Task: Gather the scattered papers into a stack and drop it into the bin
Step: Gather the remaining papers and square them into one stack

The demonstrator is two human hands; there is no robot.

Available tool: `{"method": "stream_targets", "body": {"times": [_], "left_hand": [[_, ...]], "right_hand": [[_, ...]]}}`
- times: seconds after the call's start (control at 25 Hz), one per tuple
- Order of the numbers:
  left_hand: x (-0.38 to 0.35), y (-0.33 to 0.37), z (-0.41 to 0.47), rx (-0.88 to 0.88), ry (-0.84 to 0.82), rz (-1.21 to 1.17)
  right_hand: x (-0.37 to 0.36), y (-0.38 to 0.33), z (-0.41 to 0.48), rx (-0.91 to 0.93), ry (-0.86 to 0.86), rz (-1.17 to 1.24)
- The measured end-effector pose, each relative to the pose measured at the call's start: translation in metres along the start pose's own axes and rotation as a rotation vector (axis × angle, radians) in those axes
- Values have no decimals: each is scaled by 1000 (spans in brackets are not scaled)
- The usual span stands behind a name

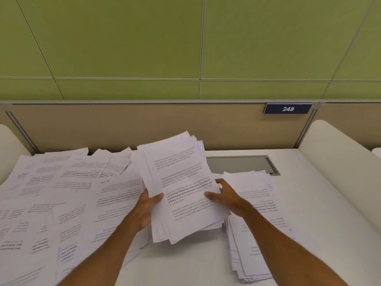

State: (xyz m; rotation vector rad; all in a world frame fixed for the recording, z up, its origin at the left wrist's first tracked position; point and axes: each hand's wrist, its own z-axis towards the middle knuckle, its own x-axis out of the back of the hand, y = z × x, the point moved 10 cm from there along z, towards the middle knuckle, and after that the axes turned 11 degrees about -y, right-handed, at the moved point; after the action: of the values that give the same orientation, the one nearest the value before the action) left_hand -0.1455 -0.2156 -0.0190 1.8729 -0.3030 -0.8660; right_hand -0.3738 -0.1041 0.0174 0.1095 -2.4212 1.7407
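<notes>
Papers [181,182] that I gathered are now one thick bundle, and I hold it tilted up above the counter [185,263], the lower edge hanging just over the white surface. I hold it this way, I think, to let the sheets slide down and line up, because the edges are uneven and fan out at the top and bottom. My left hand [147,205] grasps the left edge, the thumb on the front page and the fingers behind. My right hand [223,195] closes on the right edge with its thumb on the front too; the other fingers curl around the side. Both forearms reach forward from below and meet at the bundle.

Many loose sheets [61,199] lie spread on the left part of the counter, overlapping each other. A second pile [251,213] lies just right of my right hand, partly squared. Behind it is a grey cable hatch [237,164]. I cannot see any bin, so dropping seems far.
</notes>
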Motion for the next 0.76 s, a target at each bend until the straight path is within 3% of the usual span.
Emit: {"method": "stream_targets", "body": {"times": [0.12, 0.24, 0.32, 0.52, 0.6, 0.76], "left_hand": [[-58, 14, 13, -59, -99, 3], [-117, 6, 30, -13, -150, 96], [-148, -14, 36, 103, -156, 234], [-151, -74, 19, 407, 37, 484], [-138, -81, 9, 426, 100, 463], [-104, -62, -9, 294, 223, 424]], "right_hand": [[44, -10, -18, 121, 28, 108], [99, 4, -52, 120, 155, 124], [126, 31, -76, 40, 201, 76], [139, 104, -100, -335, 58, -222], [148, 104, -101, -396, 152, -331], [161, 65, -102, -416, 509, -694]]}}
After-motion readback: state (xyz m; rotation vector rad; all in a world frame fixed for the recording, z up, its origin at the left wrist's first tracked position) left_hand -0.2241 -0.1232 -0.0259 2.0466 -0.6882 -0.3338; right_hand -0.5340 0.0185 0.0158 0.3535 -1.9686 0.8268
